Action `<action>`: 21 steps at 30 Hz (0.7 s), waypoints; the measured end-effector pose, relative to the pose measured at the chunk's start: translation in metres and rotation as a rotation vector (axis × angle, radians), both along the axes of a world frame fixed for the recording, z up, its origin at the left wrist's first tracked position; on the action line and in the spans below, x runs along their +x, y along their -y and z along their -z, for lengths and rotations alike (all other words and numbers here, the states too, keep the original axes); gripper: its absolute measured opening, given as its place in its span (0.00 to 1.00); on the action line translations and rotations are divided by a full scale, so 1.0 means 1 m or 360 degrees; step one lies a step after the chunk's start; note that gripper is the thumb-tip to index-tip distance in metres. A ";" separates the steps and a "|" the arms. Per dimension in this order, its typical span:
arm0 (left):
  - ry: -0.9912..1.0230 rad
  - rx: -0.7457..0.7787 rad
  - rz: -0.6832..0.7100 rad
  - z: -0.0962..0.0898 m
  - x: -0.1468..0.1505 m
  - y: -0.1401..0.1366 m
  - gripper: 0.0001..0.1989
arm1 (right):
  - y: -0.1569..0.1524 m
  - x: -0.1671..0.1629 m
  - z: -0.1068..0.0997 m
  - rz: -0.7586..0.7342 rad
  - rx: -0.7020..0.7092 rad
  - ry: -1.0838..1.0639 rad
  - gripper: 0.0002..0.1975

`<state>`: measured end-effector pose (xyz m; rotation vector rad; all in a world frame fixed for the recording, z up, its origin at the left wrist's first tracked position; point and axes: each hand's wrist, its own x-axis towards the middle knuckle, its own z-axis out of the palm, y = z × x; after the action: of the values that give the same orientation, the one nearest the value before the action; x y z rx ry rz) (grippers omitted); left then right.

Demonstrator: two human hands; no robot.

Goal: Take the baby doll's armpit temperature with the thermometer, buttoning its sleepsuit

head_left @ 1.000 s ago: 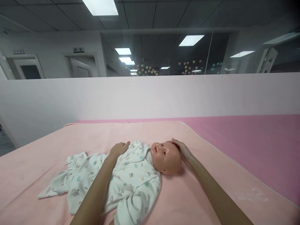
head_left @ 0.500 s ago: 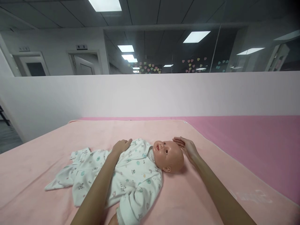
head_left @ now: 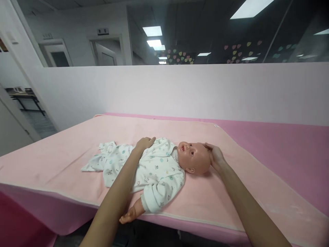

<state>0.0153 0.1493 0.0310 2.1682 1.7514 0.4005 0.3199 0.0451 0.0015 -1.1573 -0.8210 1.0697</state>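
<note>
A baby doll (head_left: 195, 158) lies on its back on the peach sheet, head to the right, in white printed clothes (head_left: 158, 168). Across the doll's chest rests my left hand (head_left: 145, 142), its fingers lying over the far side of the clothing. My right hand (head_left: 215, 156) cups the crown of the head from the right, fingers loosely curved against it and partly hidden behind it. Nearest me, the doll's bare hand (head_left: 131, 213) sticks out of its sleeve. The trouser legs (head_left: 102, 161) lie flat to the left.
The peach sheet (head_left: 77, 144) covers a pink table surface (head_left: 288, 151), with its front edge close to me. Behind it stands a white half wall (head_left: 180, 89) with glass above. A desk (head_left: 24, 96) is visible beyond the gap at left.
My right hand has moved left and now touches the doll's head. My left hand stays on its chest. The view has tilted down and turned left, showing the table's front edge.
</note>
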 end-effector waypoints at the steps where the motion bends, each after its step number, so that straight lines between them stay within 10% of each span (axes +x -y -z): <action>1: 0.0004 0.0001 -0.0002 0.000 0.000 0.000 0.31 | 0.000 0.002 -0.002 0.0029 0.0049 -0.0077 0.12; 6: 0.0054 0.0016 0.0001 0.002 0.001 0.000 0.29 | 0.005 -0.003 -0.012 -0.0018 0.0244 -0.0008 0.12; 16: 0.0549 0.0381 0.0134 -0.007 0.003 0.010 0.20 | 0.003 -0.012 -0.001 0.0131 -0.0156 0.0128 0.11; 21: 0.1108 -0.0003 0.0784 -0.016 0.024 0.043 0.20 | 0.006 -0.015 -0.005 0.0251 -0.0015 0.0238 0.11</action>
<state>0.0390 0.1061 0.0472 2.0108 0.8202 0.8775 0.3048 0.0393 0.0069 -1.2996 -0.8265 0.8660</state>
